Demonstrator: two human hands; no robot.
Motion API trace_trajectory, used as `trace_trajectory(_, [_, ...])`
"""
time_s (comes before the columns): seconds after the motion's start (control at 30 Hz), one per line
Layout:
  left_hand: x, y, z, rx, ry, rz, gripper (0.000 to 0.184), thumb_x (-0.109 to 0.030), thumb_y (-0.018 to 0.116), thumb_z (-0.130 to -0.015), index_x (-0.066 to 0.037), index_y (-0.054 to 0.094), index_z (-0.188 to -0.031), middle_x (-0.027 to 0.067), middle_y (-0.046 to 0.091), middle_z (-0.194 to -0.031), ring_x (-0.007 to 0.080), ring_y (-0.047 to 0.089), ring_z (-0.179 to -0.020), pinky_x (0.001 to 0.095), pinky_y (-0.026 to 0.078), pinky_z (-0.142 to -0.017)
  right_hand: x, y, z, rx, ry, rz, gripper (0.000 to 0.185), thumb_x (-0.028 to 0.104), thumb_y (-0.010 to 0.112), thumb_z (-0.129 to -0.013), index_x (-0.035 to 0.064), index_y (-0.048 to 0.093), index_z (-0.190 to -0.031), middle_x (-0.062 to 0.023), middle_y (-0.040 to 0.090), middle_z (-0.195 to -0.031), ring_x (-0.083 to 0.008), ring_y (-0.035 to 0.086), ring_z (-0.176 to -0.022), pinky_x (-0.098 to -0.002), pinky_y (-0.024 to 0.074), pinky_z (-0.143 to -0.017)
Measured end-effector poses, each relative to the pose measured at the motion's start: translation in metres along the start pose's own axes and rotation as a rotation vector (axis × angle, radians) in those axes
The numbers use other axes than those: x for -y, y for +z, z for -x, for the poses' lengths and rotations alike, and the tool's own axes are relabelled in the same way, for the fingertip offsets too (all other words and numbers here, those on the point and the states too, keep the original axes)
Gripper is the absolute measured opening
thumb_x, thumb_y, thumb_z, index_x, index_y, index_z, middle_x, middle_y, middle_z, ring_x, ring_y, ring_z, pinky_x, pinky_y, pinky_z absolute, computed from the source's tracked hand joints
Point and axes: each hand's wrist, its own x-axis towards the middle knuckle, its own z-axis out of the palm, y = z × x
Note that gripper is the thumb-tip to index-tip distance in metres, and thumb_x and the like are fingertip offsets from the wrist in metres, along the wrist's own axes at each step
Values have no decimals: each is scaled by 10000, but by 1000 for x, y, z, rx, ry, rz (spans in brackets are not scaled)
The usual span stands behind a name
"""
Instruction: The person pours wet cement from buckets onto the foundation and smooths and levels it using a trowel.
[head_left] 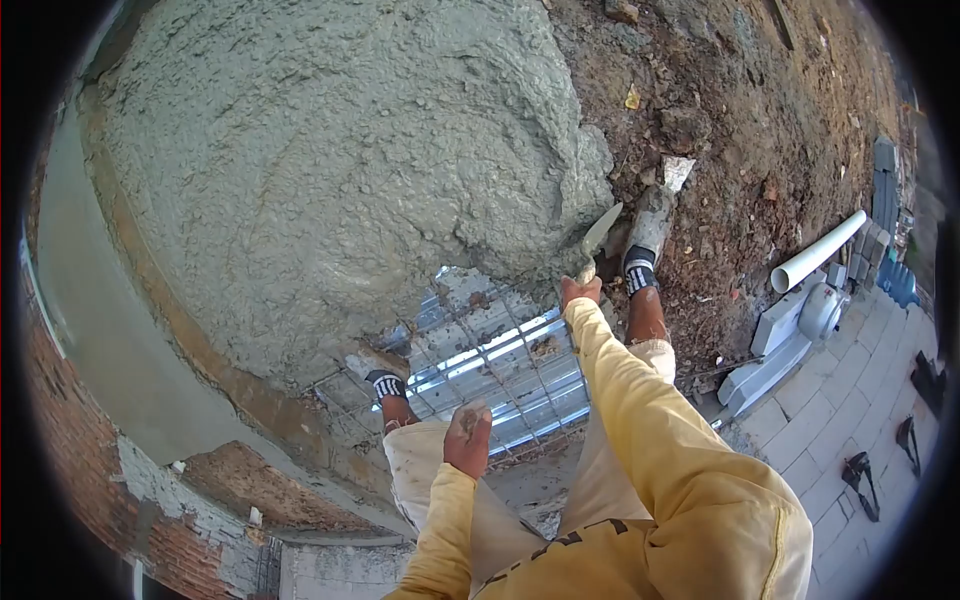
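Observation:
My right hand [580,291] is closed around the handle of a trowel [602,228], whose pointed blade lies at the right edge of the wet concrete [350,150]. My left hand [467,440] is a fist above my left thigh, its fingers caked with grey. Whether it holds anything is hidden. Between my legs, a steel bar mesh [480,345] lies over shiny corrugated metal sheet [520,395]. Concrete borders the mesh on its far side and partly covers it.
Rough brown soil [740,200] spreads to the right of the concrete. A white pipe [820,250], a metal pot [822,312] and light metal channels [765,372] lie beyond my right leg. A plastered ledge [110,270] and brick wall [85,430] run along the left.

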Motion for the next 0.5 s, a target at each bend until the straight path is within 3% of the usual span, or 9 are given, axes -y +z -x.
trace_trajectory(0.03, [3, -1, -1, 0, -4, 5, 320, -243, 609, -880, -14, 564, -1099, 34, 603, -978, 102, 546, -891, 239, 441, -792, -26, 23, -33, 7, -102, 74, 466, 153, 700, -716, 5, 462, -1089, -178, 604, -968, -279, 590, -854, -376, 447, -813])
trace_trajectory(0.07, [11, -3, -3, 6, 32, 41, 334, -257, 608, -883, -11, 562, -1104, 33, 599, -991, 98, 537, -884, 241, 440, -791, 30, 20, -4, 34, -38, 244, 486, 161, 697, -714, 30, 450, -1112, -209, 601, -973, -325, 600, -886, -401, 449, -823])
trace_trajectory(0.13, [22, -8, -1, -1, 7, 60, 349, -258, 609, -882, -5, 558, -1118, 39, 598, -1001, 100, 538, -892, 244, 441, -794, 54, 41, 6, 140, -267, 251, 527, 183, 710, -721, 10, 426, -1129, -265, 592, -1022, -406, 573, -1007, -424, 443, -876])
trace_trajectory(0.17, [26, -8, -2, -4, 0, 75, 357, -259, 609, -882, -3, 556, -1125, 41, 597, -1007, 101, 538, -897, 245, 441, -796, 62, 59, 9, 180, -335, 400, 498, 184, 700, -737, -3, 425, -1108, -275, 570, -1045, -433, 547, -1027, -435, 442, -880])
trace_trajectory(0.2, [27, -9, 0, -1, -13, 62, 381, -274, 610, -880, -5, 552, -1144, 45, 606, -997, 108, 549, -889, 250, 450, -787, 72, 74, 17, 243, -419, 456, 485, 185, 681, -757, 29, 404, -1123, -271, 532, -1079, -456, 538, -1031, -462, 450, -875])
trace_trajectory(0.37, [36, -16, 9, 4, -36, -19, 381, -282, 607, -883, -19, 551, -1153, 58, 627, -983, 113, 567, -849, 251, 465, -754, 103, 138, 96, 511, -361, 782, 485, 204, 636, -798, 145, 354, -1188, -244, 473, -1111, -457, 544, -1043, -509, 457, -863])
trace_trajectory(0.43, [32, -19, 13, -3, -55, 21, 382, -281, 606, -883, -16, 551, -1152, 66, 630, -996, 118, 574, -866, 253, 467, -762, 107, 152, 136, 680, -349, 870, 470, 214, 616, -808, 122, 373, -1199, -261, 430, -1205, -479, 518, -1071, -496, 447, -908])
trace_trajectory(0.5, [34, -21, 16, -5, -61, 58, 371, -256, 610, -883, -8, 544, -1151, 69, 624, -1017, 118, 570, -899, 255, 463, -783, 80, 172, 167, 722, -580, 921, 420, 201, 533, -852, 115, 374, -1231, -272, 399, -1268, -476, 497, -1118, -498, 439, -923])
